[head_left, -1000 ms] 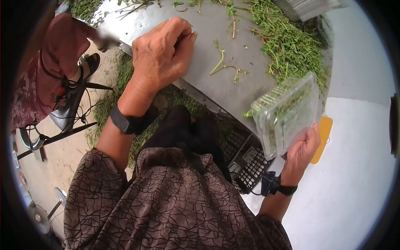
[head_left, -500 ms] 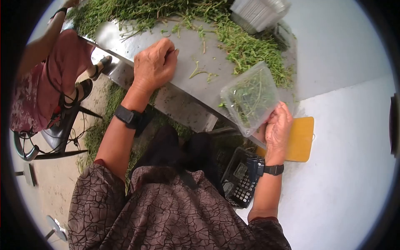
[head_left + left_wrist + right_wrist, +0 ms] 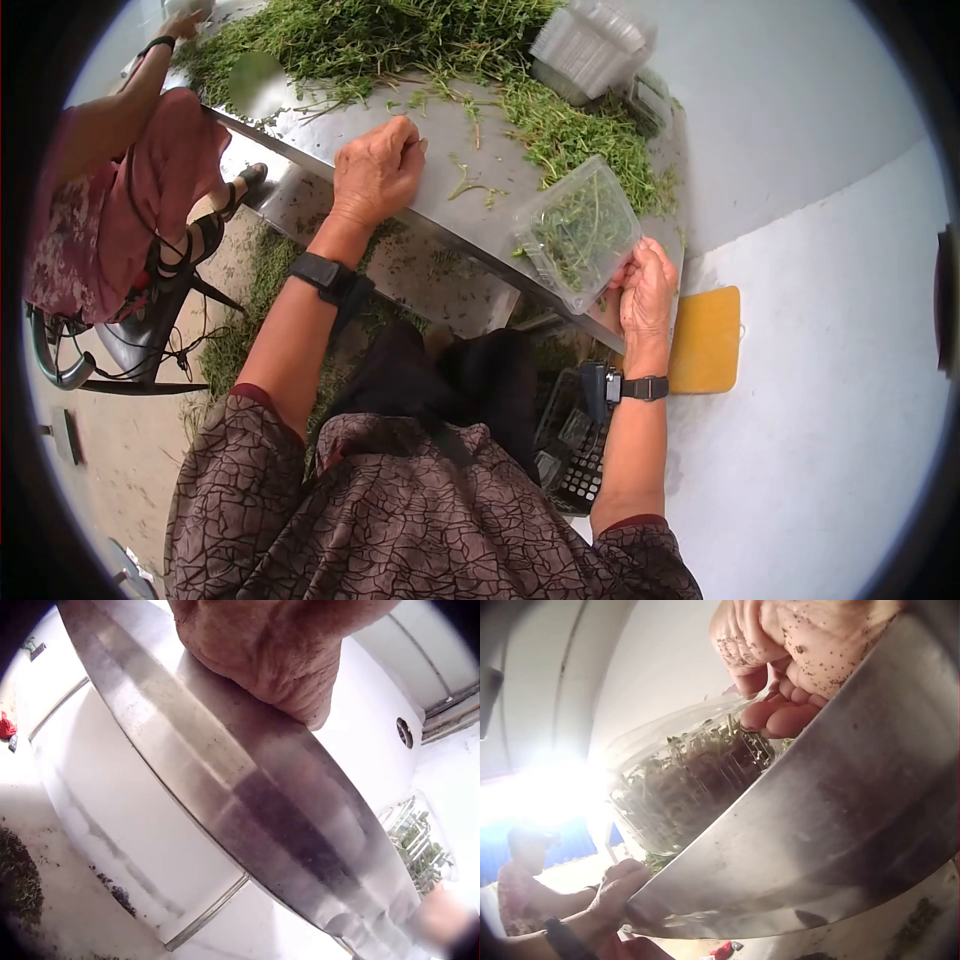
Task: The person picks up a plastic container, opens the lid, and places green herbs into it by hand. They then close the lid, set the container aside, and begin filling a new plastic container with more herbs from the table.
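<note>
In the head view my left hand (image 3: 378,170) is a fist at the table's front edge, its fingers curled with nothing visible in them. The left wrist view shows part of that hand (image 3: 262,656) against the metal edge. My right hand (image 3: 645,290) pinches the near right side of a clear plastic container (image 3: 580,235) with leafy green stems inside, at the table's right front. In the right wrist view, the fingers (image 3: 784,718) grip the rim of the container (image 3: 690,772); its lower part is hidden by the table edge.
A heap of green stems (image 3: 400,40) covers the back of the metal table (image 3: 330,130). Stacked clear containers (image 3: 595,45) stand at the back right. A yellow board (image 3: 705,340) lies right of the table, a black crate (image 3: 580,465) below. Another person (image 3: 170,160) sits at left.
The container has gone from a steep tilt to a flatter one, still in my right hand. My left hand stays curled near the table edge. The head view has shifted, showing more of the heap.
</note>
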Motion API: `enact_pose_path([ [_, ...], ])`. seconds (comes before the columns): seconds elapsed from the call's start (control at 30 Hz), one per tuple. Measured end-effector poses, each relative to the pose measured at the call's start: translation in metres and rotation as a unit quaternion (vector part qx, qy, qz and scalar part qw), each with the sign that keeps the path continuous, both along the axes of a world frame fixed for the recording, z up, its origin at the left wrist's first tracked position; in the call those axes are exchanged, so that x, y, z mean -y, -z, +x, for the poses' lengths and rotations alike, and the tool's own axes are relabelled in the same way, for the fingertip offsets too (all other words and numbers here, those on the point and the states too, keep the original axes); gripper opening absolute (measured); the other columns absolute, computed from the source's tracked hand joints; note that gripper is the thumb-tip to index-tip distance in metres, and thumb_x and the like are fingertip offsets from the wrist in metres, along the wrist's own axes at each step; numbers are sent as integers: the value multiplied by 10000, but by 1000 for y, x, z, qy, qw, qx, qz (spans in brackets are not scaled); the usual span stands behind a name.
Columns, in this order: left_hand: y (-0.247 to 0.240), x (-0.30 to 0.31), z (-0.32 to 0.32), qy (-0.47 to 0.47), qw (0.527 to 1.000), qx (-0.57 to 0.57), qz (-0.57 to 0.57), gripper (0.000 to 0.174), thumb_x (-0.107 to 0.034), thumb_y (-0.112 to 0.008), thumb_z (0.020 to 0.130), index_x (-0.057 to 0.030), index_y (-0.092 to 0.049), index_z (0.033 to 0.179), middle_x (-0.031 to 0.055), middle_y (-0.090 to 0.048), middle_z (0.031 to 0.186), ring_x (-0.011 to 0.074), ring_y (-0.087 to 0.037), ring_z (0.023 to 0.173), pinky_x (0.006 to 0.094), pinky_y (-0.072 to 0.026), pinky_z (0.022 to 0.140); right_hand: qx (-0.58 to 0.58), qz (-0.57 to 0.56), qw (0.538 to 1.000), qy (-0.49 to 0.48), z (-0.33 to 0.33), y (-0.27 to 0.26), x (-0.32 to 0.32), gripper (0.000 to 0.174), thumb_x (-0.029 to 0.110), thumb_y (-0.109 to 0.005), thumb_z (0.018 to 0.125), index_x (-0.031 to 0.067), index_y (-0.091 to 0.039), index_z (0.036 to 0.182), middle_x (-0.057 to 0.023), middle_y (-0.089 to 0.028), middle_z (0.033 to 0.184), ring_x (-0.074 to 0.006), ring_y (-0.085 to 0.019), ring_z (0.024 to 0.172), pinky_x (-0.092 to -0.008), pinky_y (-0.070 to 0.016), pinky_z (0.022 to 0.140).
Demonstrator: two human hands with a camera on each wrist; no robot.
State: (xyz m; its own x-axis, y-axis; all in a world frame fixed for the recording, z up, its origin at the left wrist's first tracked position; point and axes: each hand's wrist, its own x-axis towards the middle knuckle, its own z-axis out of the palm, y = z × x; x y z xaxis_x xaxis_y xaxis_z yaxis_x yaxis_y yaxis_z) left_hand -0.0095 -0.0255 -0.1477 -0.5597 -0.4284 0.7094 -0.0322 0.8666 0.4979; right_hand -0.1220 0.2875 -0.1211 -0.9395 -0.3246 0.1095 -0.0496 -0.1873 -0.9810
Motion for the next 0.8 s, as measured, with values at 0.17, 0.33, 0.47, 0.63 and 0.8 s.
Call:
enact_pose_path([
  [0.17, 0, 2, -2, 3, 1000, -20, 10, 121, -150, -619, 804, -80, -520, 794, 92, -607, 711, 326, -606, 655, 418, -474, 586, -7, 9, 1000, 6, -1, -1, 3, 183, 176, -525, 903, 16, -595, 848, -51, -584, 654, -117, -539, 494, -246, -455, 455],
  [0.33, -3, 1, -2, -3, 1000, -9, 8, 120, -146, -616, 803, -78, -517, 795, 102, -610, 724, 344, -605, 672, 434, -473, 593, -5, 4, 1000, 5, -3, -2, 6, 185, 176, -527, 904, 18, -595, 834, -51, -585, 647, -117, -544, 489, -247, -462, 450],
  [0.47, -3, 1, -2, -9, 1000, 6, 8, 124, -147, -616, 805, -78, -514, 792, 100, -610, 726, 340, -604, 673, 431, -470, 593, 3, 13, 1000, 10, -1, -3, 7, 191, 194, -541, 905, 27, -597, 832, -46, -588, 646, -106, -550, 489, -238, -467, 447],
  [0.63, -4, 0, -3, -7, 1000, -2, 7, 125, -145, -616, 804, -79, -512, 787, 95, -607, 722, 331, -604, 672, 426, -468, 592, 13, 17, 1000, 12, -2, -2, 6, 206, 216, -549, 909, 30, -599, 838, -41, -592, 658, -94, -554, 496, -229, -471, 447],
  [0.8, -6, -1, -2, -16, 1000, 9, -7, 126, -141, -618, 803, -80, -510, 782, 91, -603, 718, 322, -606, 667, 421, -467, 588, 1, 23, 1000, 13, -1, -1, 7, 211, 209, -545, 908, 22, -600, 826, -41, -590, 658, -92, -555, 498, -228, -470, 444],
])
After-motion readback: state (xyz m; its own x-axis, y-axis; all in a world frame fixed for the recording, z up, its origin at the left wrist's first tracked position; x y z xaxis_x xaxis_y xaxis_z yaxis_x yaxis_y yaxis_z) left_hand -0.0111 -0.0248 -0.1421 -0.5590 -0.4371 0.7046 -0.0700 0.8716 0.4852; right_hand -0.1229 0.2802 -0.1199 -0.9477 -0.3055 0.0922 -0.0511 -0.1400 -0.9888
